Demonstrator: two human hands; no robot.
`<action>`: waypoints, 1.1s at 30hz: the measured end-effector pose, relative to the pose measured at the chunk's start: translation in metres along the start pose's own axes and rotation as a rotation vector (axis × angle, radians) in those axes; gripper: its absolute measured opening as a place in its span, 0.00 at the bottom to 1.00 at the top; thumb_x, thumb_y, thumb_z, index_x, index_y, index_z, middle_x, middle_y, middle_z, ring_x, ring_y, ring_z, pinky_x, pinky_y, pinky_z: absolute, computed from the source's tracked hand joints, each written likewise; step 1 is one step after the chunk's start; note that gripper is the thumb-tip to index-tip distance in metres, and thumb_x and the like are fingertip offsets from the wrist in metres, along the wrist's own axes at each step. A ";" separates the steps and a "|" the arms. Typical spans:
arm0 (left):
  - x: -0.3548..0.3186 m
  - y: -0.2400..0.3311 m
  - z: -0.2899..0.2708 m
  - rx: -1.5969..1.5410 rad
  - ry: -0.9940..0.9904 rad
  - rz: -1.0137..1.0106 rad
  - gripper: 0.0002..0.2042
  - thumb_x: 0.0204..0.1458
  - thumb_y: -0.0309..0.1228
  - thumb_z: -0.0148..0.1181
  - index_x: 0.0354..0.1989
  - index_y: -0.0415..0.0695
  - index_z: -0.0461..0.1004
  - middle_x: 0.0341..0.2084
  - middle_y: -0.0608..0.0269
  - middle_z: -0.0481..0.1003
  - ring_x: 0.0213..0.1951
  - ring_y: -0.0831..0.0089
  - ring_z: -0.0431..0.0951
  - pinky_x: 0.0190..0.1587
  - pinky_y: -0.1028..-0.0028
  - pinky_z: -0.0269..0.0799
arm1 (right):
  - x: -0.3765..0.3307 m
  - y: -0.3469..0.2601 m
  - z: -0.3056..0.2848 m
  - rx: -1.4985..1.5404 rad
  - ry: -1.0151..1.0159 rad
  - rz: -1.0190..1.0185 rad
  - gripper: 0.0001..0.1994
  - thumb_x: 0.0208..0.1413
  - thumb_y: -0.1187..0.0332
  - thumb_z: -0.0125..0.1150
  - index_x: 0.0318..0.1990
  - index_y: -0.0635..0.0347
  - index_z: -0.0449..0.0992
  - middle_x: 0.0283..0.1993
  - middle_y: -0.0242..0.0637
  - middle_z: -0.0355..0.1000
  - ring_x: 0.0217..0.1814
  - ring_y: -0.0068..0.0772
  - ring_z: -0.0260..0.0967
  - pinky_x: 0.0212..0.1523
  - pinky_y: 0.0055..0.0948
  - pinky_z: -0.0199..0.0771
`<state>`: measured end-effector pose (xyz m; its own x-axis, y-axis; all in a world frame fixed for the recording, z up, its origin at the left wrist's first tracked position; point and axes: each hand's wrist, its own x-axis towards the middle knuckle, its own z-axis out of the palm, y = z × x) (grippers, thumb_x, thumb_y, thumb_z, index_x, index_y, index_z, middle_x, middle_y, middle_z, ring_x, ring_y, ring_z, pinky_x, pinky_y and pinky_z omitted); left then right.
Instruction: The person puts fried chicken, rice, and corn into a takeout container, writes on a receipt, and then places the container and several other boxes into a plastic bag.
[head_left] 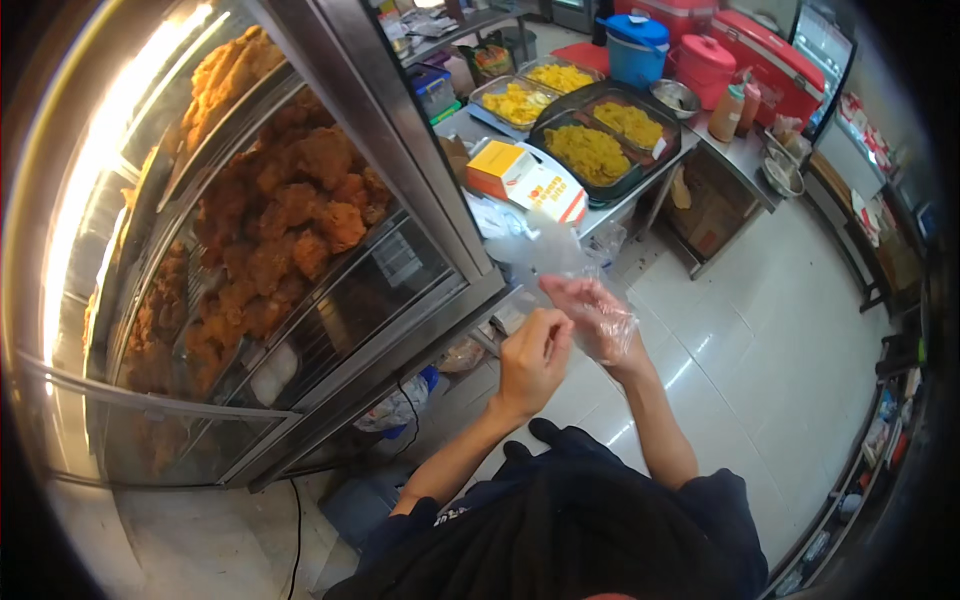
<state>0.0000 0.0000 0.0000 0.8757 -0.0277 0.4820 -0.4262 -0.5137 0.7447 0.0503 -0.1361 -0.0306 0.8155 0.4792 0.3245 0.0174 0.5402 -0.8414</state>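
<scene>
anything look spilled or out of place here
Nothing looks clearly spilled. A black cord trails loose below the glass cabinet, which looks untidy; clear plastic hangs baggy past the right hand's fingertips.

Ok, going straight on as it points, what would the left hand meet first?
Probably the right hand in its clear plastic glove, just ahead of the left hand; depth is unclear, so they may already touch.

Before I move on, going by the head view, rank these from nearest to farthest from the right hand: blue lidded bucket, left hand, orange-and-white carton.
From the right hand:
1. Left hand: just to its left.
2. Orange-and-white carton: ahead and leftward, near the table's front.
3. Blue lidded bucket: farthest ahead, beyond the food trays.
</scene>
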 end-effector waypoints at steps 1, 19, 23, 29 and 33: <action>0.000 0.000 0.001 0.002 -0.043 -0.018 0.07 0.48 0.27 0.57 0.34 0.42 0.67 0.26 0.56 0.71 0.27 0.64 0.74 0.28 0.70 0.69 | -0.005 0.000 -0.008 -0.179 0.005 0.061 0.21 0.53 0.55 0.54 0.51 0.54 0.62 0.61 0.39 0.56 0.65 0.34 0.49 0.63 0.33 0.49; -0.012 -0.029 -0.034 -0.023 0.154 -0.151 0.09 0.50 0.25 0.51 0.40 0.40 0.67 0.30 0.56 0.70 0.29 0.70 0.71 0.31 0.73 0.66 | 0.012 0.030 0.013 -0.594 0.318 -0.112 0.17 0.58 0.62 0.45 0.50 0.64 0.66 0.53 0.44 0.64 0.55 0.36 0.62 0.55 0.32 0.60; 0.041 -0.094 -0.125 0.713 0.923 0.143 0.23 0.53 0.34 0.46 0.58 0.43 0.56 0.62 0.48 0.47 0.65 0.54 0.40 0.62 0.50 0.29 | 0.030 0.008 0.034 -0.739 0.269 -0.215 0.19 0.58 0.58 0.47 0.49 0.64 0.66 0.53 0.44 0.64 0.57 0.36 0.60 0.56 0.33 0.60; 0.025 -0.185 -0.204 1.304 0.913 0.257 0.22 0.58 0.47 0.36 0.60 0.57 0.56 0.62 0.60 0.50 0.65 0.63 0.45 0.63 0.57 0.31 | 0.047 -0.027 0.078 -1.056 -0.081 -0.348 0.14 0.50 0.66 0.57 0.42 0.63 0.69 0.46 0.43 0.67 0.50 0.39 0.65 0.52 0.35 0.62; 0.007 -0.182 -0.228 1.298 0.931 0.274 0.22 0.58 0.46 0.35 0.60 0.55 0.56 0.62 0.60 0.50 0.64 0.63 0.45 0.63 0.58 0.31 | 0.053 -0.052 0.085 -1.160 -0.077 -0.423 0.18 0.49 0.65 0.58 0.47 0.62 0.68 0.48 0.45 0.66 0.49 0.43 0.64 0.50 0.36 0.62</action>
<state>0.0317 0.2893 -0.0270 0.1707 0.0180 0.9852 0.3539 -0.9343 -0.0442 0.0440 -0.0799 0.0670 0.5853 0.4767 0.6558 0.8057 -0.2513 -0.5364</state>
